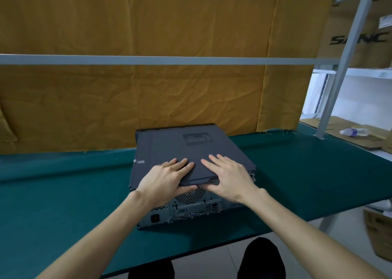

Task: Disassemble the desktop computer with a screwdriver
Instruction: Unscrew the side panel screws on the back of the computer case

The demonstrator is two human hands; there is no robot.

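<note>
A dark grey desktop computer (169, 145) lies flat on the green table (63, 194), its rear panel (191, 211) with ports and fan grille facing me. My left hand (167, 177) lies on the top cover's near edge, fingers straight on top and thumb under the raised lip. My right hand (229, 177) mirrors it beside the left, fingers flat on the cover, thumb tucked below the lip. The cover's near edge is lifted slightly off the chassis. No screwdriver is in view.
A mustard-yellow cloth (148, 98) hangs behind the table under a grey rail (169, 60). Metal shelving (347, 66) with cardboard boxes stands at the right, a plastic bottle (354, 132) lying on a box there. Another box (379, 234) sits on the floor at the right.
</note>
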